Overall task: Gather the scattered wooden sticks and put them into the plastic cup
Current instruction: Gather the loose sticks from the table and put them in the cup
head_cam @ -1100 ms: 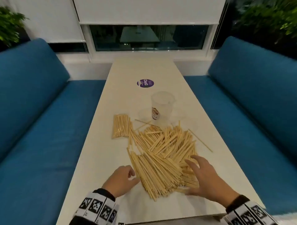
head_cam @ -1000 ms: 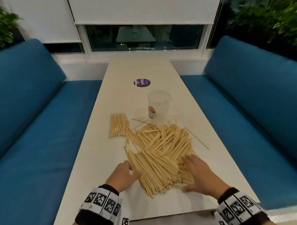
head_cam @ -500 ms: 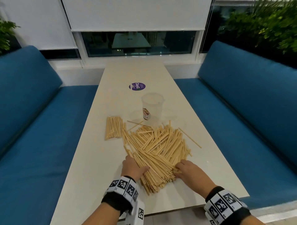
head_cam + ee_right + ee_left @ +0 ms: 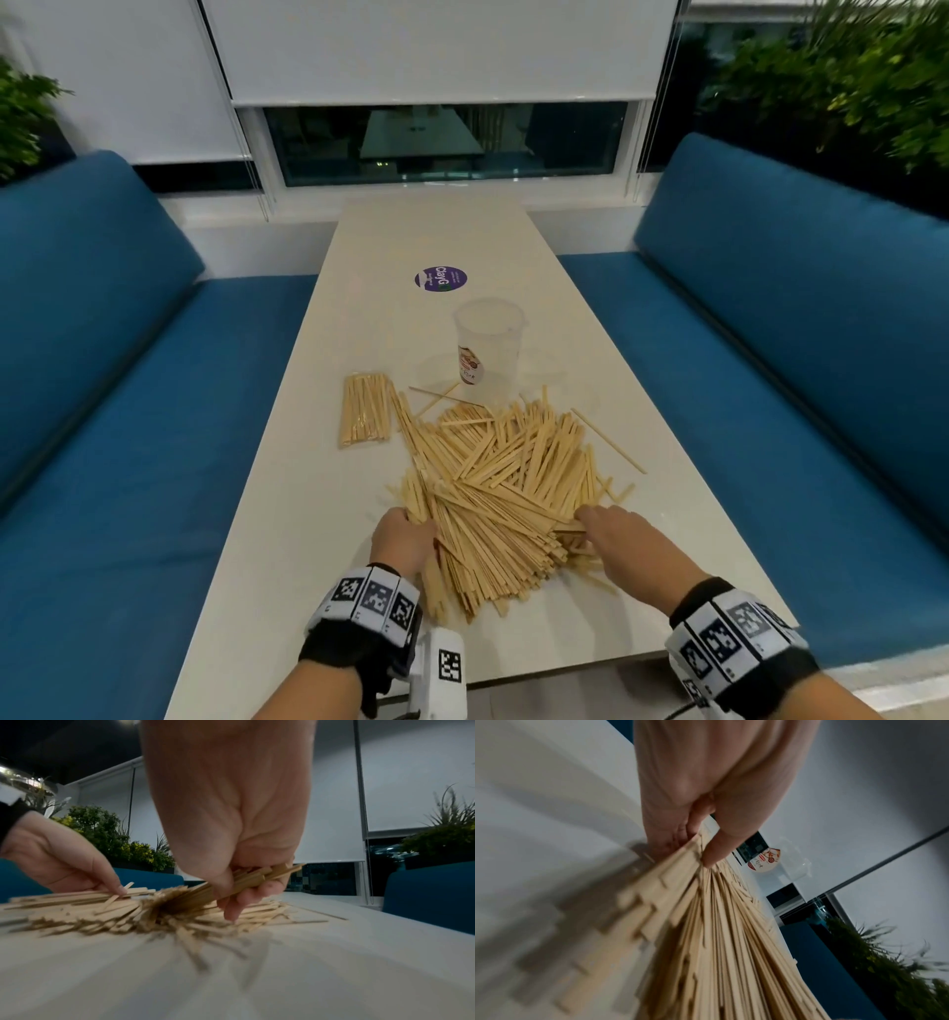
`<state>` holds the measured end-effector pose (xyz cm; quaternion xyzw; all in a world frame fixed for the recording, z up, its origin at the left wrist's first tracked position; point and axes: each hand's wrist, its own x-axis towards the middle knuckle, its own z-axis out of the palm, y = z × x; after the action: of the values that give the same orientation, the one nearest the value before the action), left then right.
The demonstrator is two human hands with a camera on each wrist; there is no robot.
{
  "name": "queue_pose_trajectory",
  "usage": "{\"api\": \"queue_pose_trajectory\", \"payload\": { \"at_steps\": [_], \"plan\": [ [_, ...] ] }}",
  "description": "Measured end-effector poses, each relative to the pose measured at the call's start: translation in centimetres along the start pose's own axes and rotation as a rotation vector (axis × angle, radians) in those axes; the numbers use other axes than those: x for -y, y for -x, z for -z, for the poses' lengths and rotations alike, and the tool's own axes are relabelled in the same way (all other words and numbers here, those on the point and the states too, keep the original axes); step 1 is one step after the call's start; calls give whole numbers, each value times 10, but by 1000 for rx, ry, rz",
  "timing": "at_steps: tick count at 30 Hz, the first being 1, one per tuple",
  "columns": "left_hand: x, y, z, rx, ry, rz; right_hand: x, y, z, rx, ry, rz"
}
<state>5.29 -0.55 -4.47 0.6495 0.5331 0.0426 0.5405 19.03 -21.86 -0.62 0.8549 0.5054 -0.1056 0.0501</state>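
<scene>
Both hands have come in from the open table to the near edge of the heap since a second ago, and each now has sticks in its grasp. Gripping from the left side, the left hand [image 4: 404, 537] pinches a flat fan of wooden sticks [image 4: 506, 480] between thumb and fingers. Its partner, the right hand [image 4: 619, 537], curls its fingers round a small bunch at the right side, lifting their ends off the pile, as the right wrist view shows.

Pale, thin and flat, with square-cut ends, the sticks lie criss-crossed in a loose mound on the near half of the table [image 4: 318, 514]. A tidy bundle [image 4: 363, 415] of them lies parallel just left of the mound, and one thin skewer-like stick [image 4: 608, 441] lies off its right edge. Just beyond the mound stands the plastic cup [image 4: 489, 349], upright, translucent, with a red label low on its side.

Smooth, matte and off-white, the long narrow table carries a round purple sticker [image 4: 440, 279] beyond the cup. Blue upholstered benches [image 4: 770, 329] flank it on both sides. Behind are white roller blinds [image 4: 441, 51] over a dark window, and leafy green plants [image 4: 847, 77] in the corners.
</scene>
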Motion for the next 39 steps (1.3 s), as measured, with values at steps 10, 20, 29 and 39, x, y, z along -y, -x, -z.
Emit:
{"api": "queue_pose_trajectory", "payload": {
  "at_steps": [10, 20, 29, 39],
  "plan": [
    [5, -3, 11, 59, 347, 43, -27, 10, 26, 122, 23, -96],
    [1, -2, 12, 49, 531, 80, -51, 24, 55, 191, -24, -332],
    [6, -9, 10, 76, 383, 25, -43, 30, 71, 205, -158, -381],
    [-25, 17, 12, 174, 523, -39, 10, -2, 73, 152, -608, -151]
  ]
}}
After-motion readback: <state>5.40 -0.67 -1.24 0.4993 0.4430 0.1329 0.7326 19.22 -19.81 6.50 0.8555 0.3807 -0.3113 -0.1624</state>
